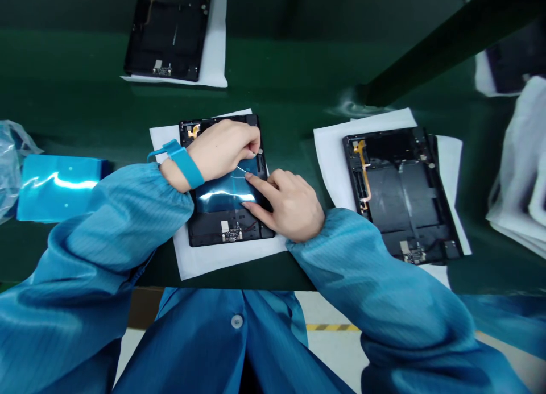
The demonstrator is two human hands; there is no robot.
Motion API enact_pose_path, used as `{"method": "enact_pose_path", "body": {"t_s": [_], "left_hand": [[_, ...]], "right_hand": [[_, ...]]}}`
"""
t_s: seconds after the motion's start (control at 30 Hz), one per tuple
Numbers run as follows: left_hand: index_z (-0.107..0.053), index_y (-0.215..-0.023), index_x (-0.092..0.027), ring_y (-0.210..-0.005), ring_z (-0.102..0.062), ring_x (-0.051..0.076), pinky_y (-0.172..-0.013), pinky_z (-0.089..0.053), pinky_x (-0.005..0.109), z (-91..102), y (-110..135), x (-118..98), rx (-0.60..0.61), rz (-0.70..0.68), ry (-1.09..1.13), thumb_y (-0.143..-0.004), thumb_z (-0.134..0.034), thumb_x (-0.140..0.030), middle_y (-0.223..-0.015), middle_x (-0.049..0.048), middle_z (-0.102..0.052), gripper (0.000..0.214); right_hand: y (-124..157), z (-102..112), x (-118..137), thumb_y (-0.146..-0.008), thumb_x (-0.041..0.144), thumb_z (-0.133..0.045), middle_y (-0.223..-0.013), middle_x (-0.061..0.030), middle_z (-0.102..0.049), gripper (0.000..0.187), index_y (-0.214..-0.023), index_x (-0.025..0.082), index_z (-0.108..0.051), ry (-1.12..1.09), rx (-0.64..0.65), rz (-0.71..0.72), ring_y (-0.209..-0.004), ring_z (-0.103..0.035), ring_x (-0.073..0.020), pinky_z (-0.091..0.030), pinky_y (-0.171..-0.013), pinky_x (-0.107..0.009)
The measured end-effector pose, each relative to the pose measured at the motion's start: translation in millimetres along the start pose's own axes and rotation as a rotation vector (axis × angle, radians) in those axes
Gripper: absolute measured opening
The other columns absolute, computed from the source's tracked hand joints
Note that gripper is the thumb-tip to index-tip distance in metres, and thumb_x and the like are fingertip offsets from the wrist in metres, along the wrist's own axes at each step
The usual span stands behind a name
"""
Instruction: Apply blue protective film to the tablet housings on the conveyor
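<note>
An opened tablet housing [209, 229] lies on a white sheet [200, 263] in front of me, a small circuit board at its near end. A glossy blue film [226, 196] covers the middle of the housing. My left hand [228, 146], wearing a blue wrist strap [184, 164], is over the upper part of the housing with its fingers pinched near the film's far right corner. What they grip is hidden. My right hand [292, 203] rests at the right edge, its thumb and index finger stretched apart with their tips on the film.
A second opened housing [401, 195] lies on white sheets at the right, and another [168, 30] at the far left. A stack of blue films [57, 186] sits by a clear plastic bag [12, 166]. White sheets [522, 178] are piled far right, beyond a dark post [426, 47].
</note>
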State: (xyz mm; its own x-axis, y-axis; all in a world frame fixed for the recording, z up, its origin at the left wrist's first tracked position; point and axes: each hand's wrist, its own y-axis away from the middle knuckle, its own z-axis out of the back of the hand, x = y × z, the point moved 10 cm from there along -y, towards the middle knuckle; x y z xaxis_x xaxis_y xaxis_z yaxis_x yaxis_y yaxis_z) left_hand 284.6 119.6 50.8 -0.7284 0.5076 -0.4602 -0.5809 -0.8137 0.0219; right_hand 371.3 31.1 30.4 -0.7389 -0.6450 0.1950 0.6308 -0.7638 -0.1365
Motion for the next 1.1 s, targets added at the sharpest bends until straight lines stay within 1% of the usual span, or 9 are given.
{"method": "enact_pose_path", "body": {"t_s": [0.17, 0.4, 0.67, 0.77, 0.8, 0.87, 0.97, 1.03, 1.1], "left_hand": [[-0.072, -0.093, -0.017, -0.090, -0.066, 0.018, -0.082, -0.046, 0.031, -2.8, -1.6, 2.1, -0.014, 0.003, 0.007, -0.092, -0.064, -0.016, -0.093, 0.0017, -0.071, 0.008], [-0.072, -0.091, -0.018, -0.089, -0.065, 0.018, -0.082, -0.046, 0.031, -7.8, -2.3, 6.9, -0.022, 0.017, 0.025, -0.091, -0.064, -0.014, -0.091, 0.0009, -0.069, 0.008], [-0.070, -0.090, -0.017, -0.092, -0.065, 0.019, -0.084, -0.046, 0.032, -11.8, -2.7, 5.0, 0.002, 0.034, 0.032, -0.091, -0.060, -0.012, -0.094, 0.0025, -0.068, 0.012], [-0.068, -0.091, -0.017, -0.094, -0.063, 0.019, -0.086, -0.047, 0.031, -10.5, -1.6, 5.9, -0.034, 0.039, 0.027, -0.089, -0.061, -0.011, -0.101, 0.0041, -0.066, 0.009], [-0.067, -0.094, -0.017, -0.095, -0.063, 0.019, -0.087, -0.047, 0.032, -9.3, -1.7, 7.2, -0.055, 0.049, 0.023, -0.088, -0.062, -0.010, -0.105, 0.0050, -0.065, 0.010], [-0.065, -0.105, -0.017, -0.098, -0.062, 0.021, -0.090, -0.048, 0.033, -7.0, -2.9, 9.7, -0.085, 0.076, 0.019, -0.086, -0.064, -0.010, -0.113, 0.0065, -0.063, 0.020], [-0.061, -0.111, -0.019, -0.101, -0.062, 0.022, -0.091, -0.048, 0.035, -0.1, -4.1, 10.4, -0.088, 0.119, 0.014, -0.087, -0.061, -0.008, -0.114, 0.0067, -0.062, 0.026], [-0.061, -0.110, -0.021, -0.102, -0.061, 0.022, -0.092, -0.048, 0.035, 14.2, 1.9, 9.6, -0.122, 0.161, -0.007, -0.091, -0.056, -0.009, -0.115, 0.0063, -0.062, 0.023], [-0.060, -0.111, -0.023, -0.102, -0.061, 0.022, -0.091, -0.049, 0.035, 29.9, 18.0, 9.2, -0.152, 0.221, -0.068, -0.095, -0.052, -0.013, -0.117, 0.0067, -0.061, 0.021]], "right_hand": [[0.0, 0.7, 1.7, -0.104, 0.058, -0.038, -0.092, -0.0090, -0.055, 0.062, -0.144, 0.016, -0.061, 0.016, -0.015, 0.015, -0.082, -0.045, -0.0231, -0.034, -0.072, -0.037], [-1.8, -1.2, 1.0, -0.104, 0.058, -0.036, -0.094, -0.0102, -0.056, 0.066, -0.148, 0.013, -0.056, 0.037, 0.023, -0.002, -0.083, -0.046, -0.0241, -0.034, -0.072, -0.037], [-6.2, -1.0, 5.1, -0.104, 0.053, -0.037, -0.103, -0.0133, -0.060, 0.065, -0.152, 0.012, -0.051, 0.097, 0.117, -0.019, -0.090, -0.050, -0.0269, -0.035, -0.073, -0.039], [-7.9, -1.0, 6.4, -0.103, 0.052, -0.038, -0.106, -0.0143, -0.061, 0.066, -0.153, 0.011, -0.048, 0.103, 0.142, -0.030, -0.091, -0.052, -0.0281, -0.036, -0.073, -0.040], [-8.5, -1.0, 6.6, -0.103, 0.052, -0.038, -0.106, -0.0147, -0.061, 0.066, -0.154, 0.010, -0.048, 0.105, 0.147, -0.034, -0.091, -0.052, -0.0285, -0.036, -0.073, -0.040], [-10.2, -1.0, 7.2, -0.102, 0.051, -0.039, -0.107, -0.0152, -0.061, 0.067, -0.154, 0.009, -0.047, 0.107, 0.152, -0.043, -0.092, -0.054, -0.0290, -0.038, -0.074, -0.041], [-13.9, 0.0, 7.5, -0.100, 0.054, -0.042, -0.107, -0.0157, -0.062, 0.070, -0.154, 0.009, -0.047, 0.109, 0.145, -0.070, -0.092, -0.056, -0.0291, -0.039, -0.073, -0.040], [-16.6, 0.5, 7.3, -0.100, 0.059, -0.042, -0.107, -0.0163, -0.064, 0.074, -0.154, 0.008, -0.047, 0.113, 0.143, -0.093, -0.091, -0.058, -0.0293, -0.040, -0.072, -0.039], [-18.8, 0.0, 6.7, -0.099, 0.065, -0.041, -0.107, -0.0171, -0.065, 0.080, -0.155, 0.008, -0.046, 0.116, 0.150, -0.117, -0.091, -0.060, -0.0296, -0.040, -0.071, -0.039]]}}
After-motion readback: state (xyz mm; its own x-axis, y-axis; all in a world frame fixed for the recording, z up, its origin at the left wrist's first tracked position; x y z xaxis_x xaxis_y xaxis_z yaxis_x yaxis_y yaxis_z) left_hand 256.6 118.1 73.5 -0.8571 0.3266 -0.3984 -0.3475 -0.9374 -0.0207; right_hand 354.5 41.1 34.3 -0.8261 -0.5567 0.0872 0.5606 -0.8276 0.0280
